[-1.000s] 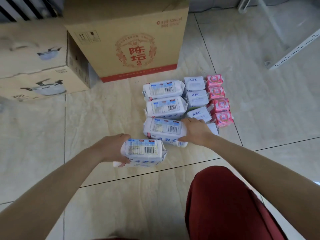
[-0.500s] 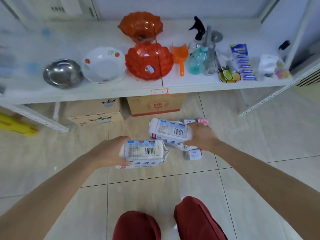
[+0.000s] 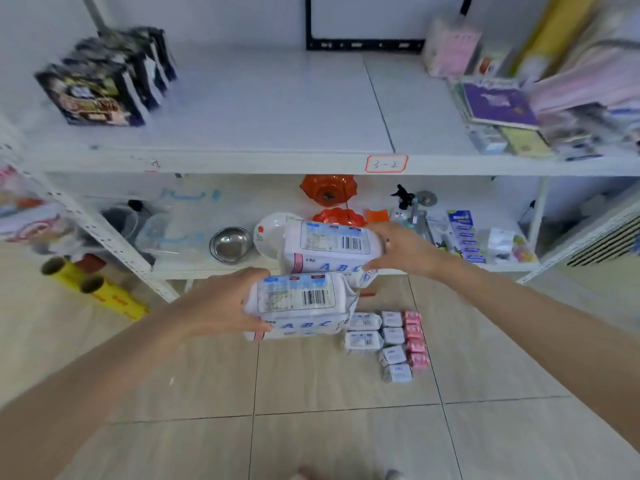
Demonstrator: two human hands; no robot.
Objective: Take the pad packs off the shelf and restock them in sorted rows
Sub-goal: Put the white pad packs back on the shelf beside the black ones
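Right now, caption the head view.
Left hand grips one large white ABC pad pack, right hand a second pack, before the white shelf, small white and pink packs below.

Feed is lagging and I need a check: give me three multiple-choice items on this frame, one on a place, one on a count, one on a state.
1. The pink packs lie: A on the floor; B on a shelf; C in a bowl.
2. Packs held in the hands: A one; B two; C four.
3. The left hand: A hangs open; B grips a pack; C makes an empty fist.

A: their column rests on the floor.
B: the right hand holds the upper pack, the left the lower pack.
B: its fingers wrap the lower pack.
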